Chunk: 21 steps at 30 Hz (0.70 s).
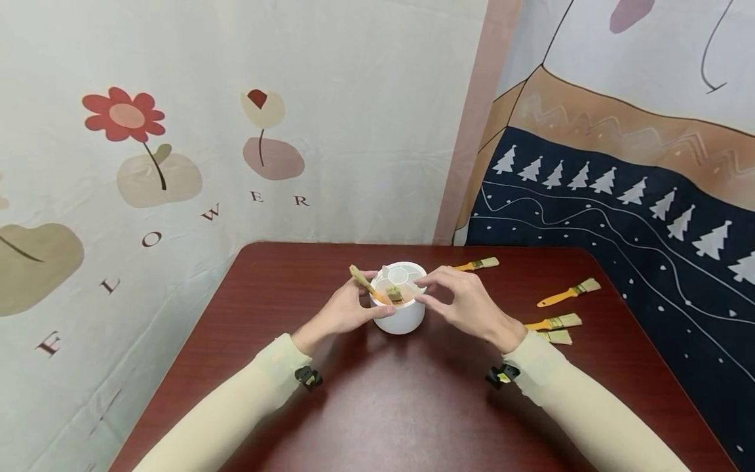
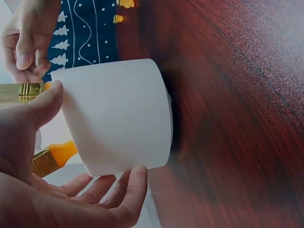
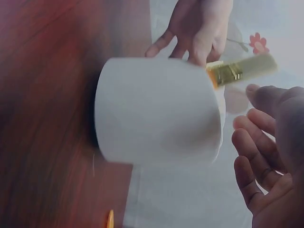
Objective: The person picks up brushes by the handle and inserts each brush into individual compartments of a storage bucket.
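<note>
A white round pot with a divided top stands on the table. Two brushes are in it, bristles up: one leans out to the left, the other sits nearer the middle. My left hand holds the pot from the left, thumb at the near rim and fingers around its side, as the left wrist view shows. At the right of the rim is my right hand. In the right wrist view its fingers are loosely bent and apart from the pot, with nothing between them.
Several brushes with yellow handles lie on the right of the dark red table: one at the back, another farther right, and a close pair beside my right forearm. Printed cloths hang behind the table.
</note>
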{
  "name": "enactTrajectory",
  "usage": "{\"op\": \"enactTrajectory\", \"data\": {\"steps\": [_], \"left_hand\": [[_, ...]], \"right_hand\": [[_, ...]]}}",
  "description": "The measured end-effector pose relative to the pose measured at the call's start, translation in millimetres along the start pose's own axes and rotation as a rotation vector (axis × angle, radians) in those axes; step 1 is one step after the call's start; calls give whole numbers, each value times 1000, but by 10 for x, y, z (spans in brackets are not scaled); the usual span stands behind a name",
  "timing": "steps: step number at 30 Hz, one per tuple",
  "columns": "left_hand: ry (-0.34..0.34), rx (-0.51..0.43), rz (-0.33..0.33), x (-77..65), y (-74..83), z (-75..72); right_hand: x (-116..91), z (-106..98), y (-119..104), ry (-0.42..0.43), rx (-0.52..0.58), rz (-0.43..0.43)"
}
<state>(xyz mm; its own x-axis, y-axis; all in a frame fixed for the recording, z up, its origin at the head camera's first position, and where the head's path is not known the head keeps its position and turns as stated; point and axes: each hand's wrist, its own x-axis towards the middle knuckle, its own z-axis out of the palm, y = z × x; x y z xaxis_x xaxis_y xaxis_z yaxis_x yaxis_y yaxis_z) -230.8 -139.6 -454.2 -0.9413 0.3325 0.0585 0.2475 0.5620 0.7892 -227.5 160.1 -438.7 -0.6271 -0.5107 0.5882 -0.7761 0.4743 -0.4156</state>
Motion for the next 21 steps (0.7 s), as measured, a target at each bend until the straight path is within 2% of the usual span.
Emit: {"op": "enactTrajectory", "data": {"steps": [6,11,16,21], "left_hand": [[-54,-54,15,33,-14,-23],[-93,-100,-9,68,-32,-46],[-113,-135,-22,87,-37,-66],[-119,-178,-32,88,-27,-78]], "right_hand": [[-35,-105,135,36,-1,65],[-73,-155,283,49,-25,128],[-122,-189,452,19,-47,202],[-170,-220,628,-55,-79,312]]}}
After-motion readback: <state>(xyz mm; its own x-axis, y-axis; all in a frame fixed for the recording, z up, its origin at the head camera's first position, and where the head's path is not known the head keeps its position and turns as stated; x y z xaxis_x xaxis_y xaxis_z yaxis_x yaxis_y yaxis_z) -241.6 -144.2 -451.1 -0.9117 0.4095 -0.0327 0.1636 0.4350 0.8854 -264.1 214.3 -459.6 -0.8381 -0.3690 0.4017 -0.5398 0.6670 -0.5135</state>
